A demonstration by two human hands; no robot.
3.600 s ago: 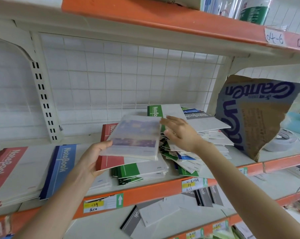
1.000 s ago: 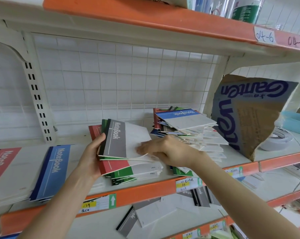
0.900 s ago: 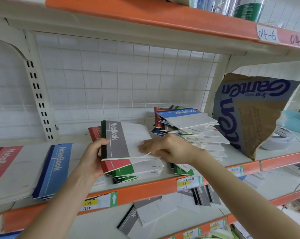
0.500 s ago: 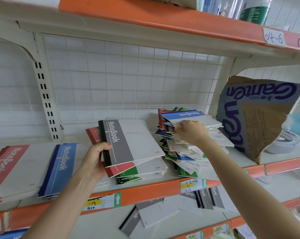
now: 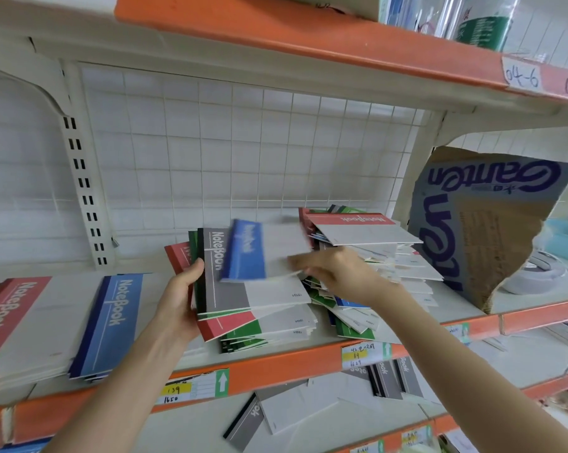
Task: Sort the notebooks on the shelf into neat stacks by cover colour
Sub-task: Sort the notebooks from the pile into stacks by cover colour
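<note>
My left hand point(image 5: 178, 305) grips the left edge of a small bundle of notebooks topped by a grey notebook point(image 5: 230, 289), with a red one under it, above a green pile point(image 5: 259, 335). My right hand point(image 5: 338, 273) holds a blue notebook point(image 5: 259, 250), blurred, in the air over the grey one. To the right lies a mixed untidy pile point(image 5: 374, 269) with a red notebook point(image 5: 361, 228) on top. Neat stacks lie on the left: a blue stack point(image 5: 109, 325) and a red stack point(image 5: 11, 318).
A torn cardboard sheet point(image 5: 491, 223) printed in blue stands at the right end of the shelf point(image 5: 292, 364), with a tape roll point(image 5: 537, 276) behind it. Grey notebooks point(image 5: 308, 407) lie on the shelf below. A wire grid backs the shelf; another shelf hangs overhead.
My right hand lifted the blue notebook off the mixed pile and carried it left over the grey one, uncovering a red cover. My left hand still holds the bundle.
</note>
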